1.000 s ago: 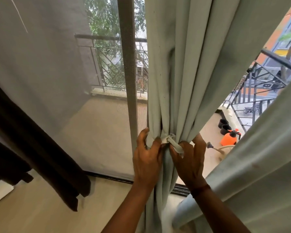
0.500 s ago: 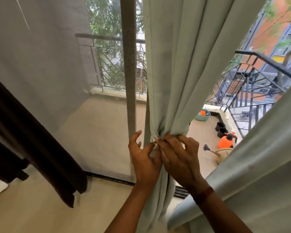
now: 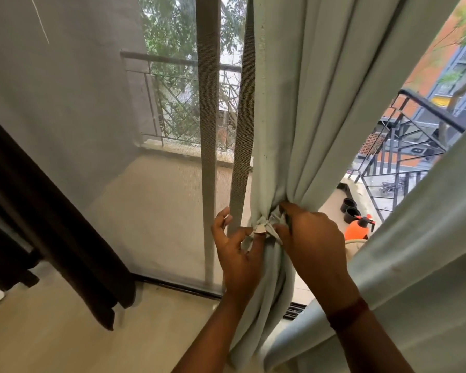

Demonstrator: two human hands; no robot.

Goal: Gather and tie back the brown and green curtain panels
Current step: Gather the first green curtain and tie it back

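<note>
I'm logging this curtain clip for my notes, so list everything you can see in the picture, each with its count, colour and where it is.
green curtain panel: one, pale green, centre, gathered at mid height
tie strip: one, pale, wrapped around the gathered waist
second green panel: one, pale green, right foreground
brown curtain: one, dark brown, left edge, hanging diagonally
mesh screen: one, grey, behind the curtains
balcony railing: one, grey metal, beyond the screen
spray bottle: one, orange, balcony floor at right
pots: two, black, behind the bottle
left hand: one, fingers spread, fingertips touching the tie
right hand: one, pinching fabric at the tie
wristband: one, dark red, right wrist
</note>
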